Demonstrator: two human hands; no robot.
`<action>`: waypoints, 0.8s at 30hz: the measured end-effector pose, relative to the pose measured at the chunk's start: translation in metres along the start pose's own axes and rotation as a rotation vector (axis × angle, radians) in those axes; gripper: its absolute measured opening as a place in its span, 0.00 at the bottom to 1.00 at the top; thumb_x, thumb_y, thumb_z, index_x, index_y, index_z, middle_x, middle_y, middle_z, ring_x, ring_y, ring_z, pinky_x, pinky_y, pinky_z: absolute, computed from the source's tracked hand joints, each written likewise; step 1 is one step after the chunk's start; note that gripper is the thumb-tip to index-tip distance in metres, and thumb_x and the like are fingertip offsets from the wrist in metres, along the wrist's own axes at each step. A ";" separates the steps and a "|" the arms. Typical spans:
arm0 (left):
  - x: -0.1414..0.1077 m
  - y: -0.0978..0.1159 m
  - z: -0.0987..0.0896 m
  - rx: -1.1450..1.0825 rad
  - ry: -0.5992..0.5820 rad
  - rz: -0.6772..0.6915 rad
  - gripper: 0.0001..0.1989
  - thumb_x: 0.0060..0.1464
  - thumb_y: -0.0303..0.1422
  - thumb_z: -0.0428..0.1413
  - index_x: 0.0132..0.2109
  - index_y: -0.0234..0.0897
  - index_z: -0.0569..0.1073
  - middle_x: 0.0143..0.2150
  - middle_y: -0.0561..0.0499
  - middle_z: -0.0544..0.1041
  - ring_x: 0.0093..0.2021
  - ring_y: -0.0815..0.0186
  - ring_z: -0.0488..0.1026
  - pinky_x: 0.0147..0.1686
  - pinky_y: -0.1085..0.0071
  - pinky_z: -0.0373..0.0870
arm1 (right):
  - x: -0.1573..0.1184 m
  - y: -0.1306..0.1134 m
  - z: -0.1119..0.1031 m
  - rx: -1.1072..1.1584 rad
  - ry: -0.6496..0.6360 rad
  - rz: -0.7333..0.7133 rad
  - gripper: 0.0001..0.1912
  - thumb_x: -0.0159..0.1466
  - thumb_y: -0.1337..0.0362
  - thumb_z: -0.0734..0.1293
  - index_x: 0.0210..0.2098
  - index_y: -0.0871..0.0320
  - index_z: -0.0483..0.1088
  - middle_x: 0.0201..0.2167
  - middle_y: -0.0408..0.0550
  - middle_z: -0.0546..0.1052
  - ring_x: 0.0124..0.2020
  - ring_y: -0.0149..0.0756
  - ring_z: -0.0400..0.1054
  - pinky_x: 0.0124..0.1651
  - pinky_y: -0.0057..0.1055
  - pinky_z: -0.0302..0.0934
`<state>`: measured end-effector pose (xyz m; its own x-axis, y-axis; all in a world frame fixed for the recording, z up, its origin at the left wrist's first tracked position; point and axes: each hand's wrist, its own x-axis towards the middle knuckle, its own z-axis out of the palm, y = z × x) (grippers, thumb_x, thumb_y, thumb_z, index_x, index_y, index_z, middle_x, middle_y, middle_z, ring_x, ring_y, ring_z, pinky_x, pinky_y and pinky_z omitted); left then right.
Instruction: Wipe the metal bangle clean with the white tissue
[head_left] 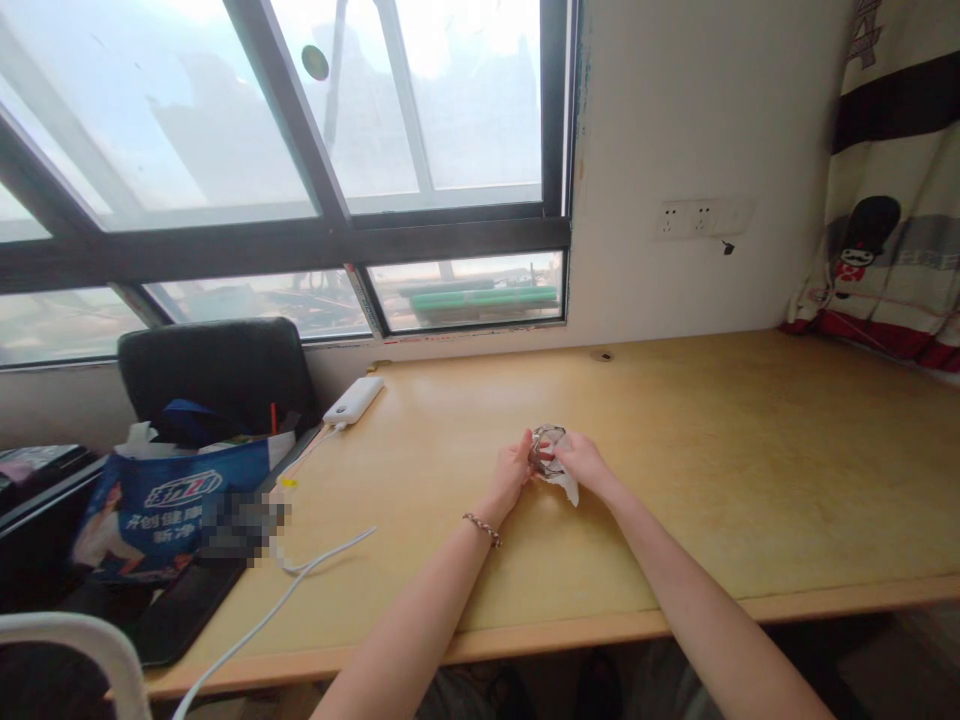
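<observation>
We have a small rounded object (537,460) between our two hands, just above or on the tabletop; we cannot tell whether it touches the wood. Our left hand (514,466) grasps its left side, thumb uppermost, while our right hand (587,463) is closed on a white sheet (568,488) at its right side. The object looks ring-like, with dark brown edges and paler, shiny patches, though it is too small for us to name its material. The sheet is thin, soft and crumpled like tissue, one ragged corner hanging below our right fingers. Around our left wrist sits a braided bracelet (484,530) of mixed dark and light strands. Beneath our forearms spreads the desk (757,480), smooth, yellowish and wood-toned, with a faint sheen and a straight front edge. Left of our hands, near the far edge, lies a white, rounded-cornered oblong device (355,401) with a white cable plugged into it; a loose white cord (300,575) curves nearer us. Farther left, a glossy blue printed bag (176,500) stands before a dark padded backrest (217,372). Beyond the desk are the dark-framed window (450,232), a plain pale wall (675,100) with sockets (703,217), and, far right, a folded, patterned fabric curtain (900,170).
</observation>
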<state>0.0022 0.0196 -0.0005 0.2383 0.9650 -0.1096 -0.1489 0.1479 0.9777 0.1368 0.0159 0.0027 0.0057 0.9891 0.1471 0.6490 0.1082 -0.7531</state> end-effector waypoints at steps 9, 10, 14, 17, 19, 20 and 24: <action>-0.001 0.000 -0.002 0.146 -0.092 0.114 0.34 0.45 0.55 0.44 0.41 0.27 0.72 0.26 0.46 0.74 0.14 0.78 0.53 0.16 0.76 0.51 | -0.005 -0.009 -0.003 -0.183 0.148 0.082 0.21 0.62 0.58 0.51 0.32 0.62 0.72 0.29 0.54 0.75 0.32 0.35 0.68 0.34 0.25 0.55; -0.002 0.000 -0.001 0.168 -0.119 0.131 0.33 0.44 0.54 0.46 0.42 0.28 0.72 0.24 0.48 0.73 0.14 0.78 0.54 0.17 0.77 0.52 | -0.005 -0.010 -0.004 -0.147 0.172 0.077 0.22 0.62 0.58 0.50 0.32 0.62 0.72 0.29 0.54 0.76 0.32 0.35 0.68 0.34 0.24 0.55; -0.005 0.001 0.002 0.220 -0.205 0.138 0.30 0.39 0.46 0.57 0.47 0.30 0.69 0.18 0.55 0.67 0.16 0.75 0.59 0.19 0.78 0.56 | -0.001 -0.004 -0.005 -0.003 0.173 0.171 0.22 0.61 0.59 0.51 0.28 0.63 0.73 0.25 0.53 0.76 0.29 0.34 0.68 0.30 0.23 0.55; -0.007 0.003 0.004 0.206 -0.215 0.146 0.26 0.43 0.45 0.55 0.44 0.30 0.70 0.15 0.56 0.65 0.16 0.75 0.58 0.19 0.77 0.55 | 0.004 0.002 -0.004 0.013 0.121 0.229 0.19 0.57 0.58 0.56 0.25 0.64 0.73 0.21 0.52 0.74 0.25 0.34 0.67 0.25 0.23 0.52; -0.008 0.004 0.005 0.197 -0.200 0.152 0.25 0.45 0.46 0.52 0.44 0.30 0.71 0.14 0.56 0.64 0.15 0.74 0.59 0.20 0.77 0.55 | 0.005 0.005 -0.003 -0.013 0.141 0.181 0.18 0.57 0.59 0.56 0.23 0.64 0.72 0.20 0.51 0.74 0.24 0.32 0.66 0.24 0.23 0.51; -0.008 0.004 0.005 0.195 -0.187 0.152 0.26 0.46 0.47 0.51 0.44 0.30 0.70 0.13 0.56 0.64 0.15 0.74 0.59 0.20 0.77 0.55 | 0.005 0.005 -0.004 -0.036 0.168 0.146 0.19 0.57 0.59 0.56 0.23 0.64 0.72 0.20 0.51 0.74 0.23 0.32 0.65 0.24 0.23 0.51; -0.007 0.003 0.003 0.167 -0.142 0.135 0.30 0.47 0.51 0.46 0.46 0.30 0.70 0.13 0.55 0.65 0.16 0.72 0.63 0.22 0.76 0.59 | 0.000 0.001 -0.007 -0.186 0.269 0.045 0.22 0.61 0.58 0.52 0.23 0.62 0.71 0.20 0.51 0.73 0.22 0.31 0.63 0.25 0.25 0.49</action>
<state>0.0033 0.0130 0.0035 0.3614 0.9316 0.0382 -0.0308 -0.0290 0.9991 0.1432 0.0149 0.0063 0.2224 0.9280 0.2990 0.7712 0.0201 -0.6362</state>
